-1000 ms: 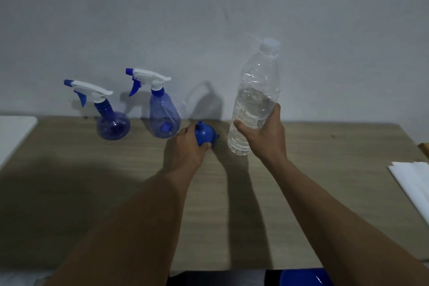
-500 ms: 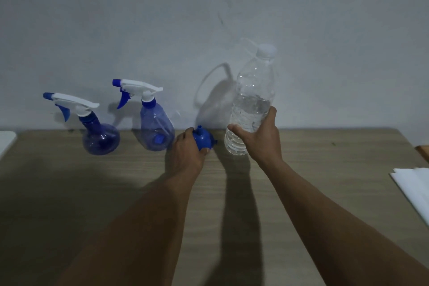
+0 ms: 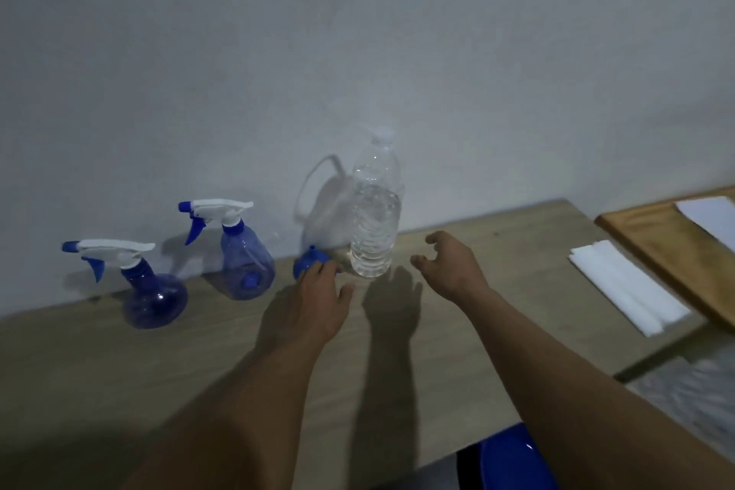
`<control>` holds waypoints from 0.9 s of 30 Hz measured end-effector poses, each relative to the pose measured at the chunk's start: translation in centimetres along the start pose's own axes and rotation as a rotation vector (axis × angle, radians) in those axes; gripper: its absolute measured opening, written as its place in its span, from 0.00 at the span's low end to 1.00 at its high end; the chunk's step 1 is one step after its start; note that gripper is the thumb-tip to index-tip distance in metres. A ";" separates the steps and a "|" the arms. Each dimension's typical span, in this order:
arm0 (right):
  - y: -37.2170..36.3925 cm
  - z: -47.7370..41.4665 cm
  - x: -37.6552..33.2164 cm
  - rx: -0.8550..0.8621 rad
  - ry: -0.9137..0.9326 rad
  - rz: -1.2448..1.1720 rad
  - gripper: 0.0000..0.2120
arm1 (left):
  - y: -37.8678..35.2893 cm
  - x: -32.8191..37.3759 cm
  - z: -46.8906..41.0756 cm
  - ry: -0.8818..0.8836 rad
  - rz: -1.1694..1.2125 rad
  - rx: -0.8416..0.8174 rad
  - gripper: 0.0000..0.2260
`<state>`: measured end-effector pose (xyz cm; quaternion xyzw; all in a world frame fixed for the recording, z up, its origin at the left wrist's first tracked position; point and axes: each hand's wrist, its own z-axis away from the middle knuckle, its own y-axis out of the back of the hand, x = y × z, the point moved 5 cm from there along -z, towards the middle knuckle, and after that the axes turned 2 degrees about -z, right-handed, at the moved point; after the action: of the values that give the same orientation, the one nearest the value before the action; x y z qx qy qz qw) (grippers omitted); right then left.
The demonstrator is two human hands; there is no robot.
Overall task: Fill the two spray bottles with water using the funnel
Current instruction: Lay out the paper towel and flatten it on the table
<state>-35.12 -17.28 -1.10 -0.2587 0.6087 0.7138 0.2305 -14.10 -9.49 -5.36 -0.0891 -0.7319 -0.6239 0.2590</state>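
Two blue spray bottles with white trigger heads stand by the wall: a round one [image 3: 156,300] at the left and a taller one [image 3: 247,265] to its right. A small blue funnel [image 3: 311,264] lies spout-up on the wooden table [image 3: 497,251]. My left hand [image 3: 318,304] rests flat just in front of it, fingertips touching it, thumb spread. A clear capped water bottle [image 3: 376,219], partly full, stands upright right of the funnel. My right hand [image 3: 449,270] hovers open to the right of the bottle, not touching it.
A folded white cloth or paper [image 3: 628,286] lies at the table's right end. Beyond it is a wooden board [image 3: 672,255] with a white sheet [image 3: 712,217] on it. A blue object [image 3: 513,461] sits below the table's near edge. The wall stands right behind the bottles.
My right hand has set the water bottle down on the table and let go. My left hand has loosened from its grip on the funnel. The view has swung up and tilted.
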 end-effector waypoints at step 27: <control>19.4 0.6 32.1 0.239 -0.474 0.244 0.18 | -24.2 37.7 -10.1 -0.775 -0.159 -0.465 0.18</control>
<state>-72.05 -19.22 -7.38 0.0195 0.6442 0.7000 0.3076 -54.47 -31.41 -6.99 -0.3151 -0.6198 -0.7103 -0.1095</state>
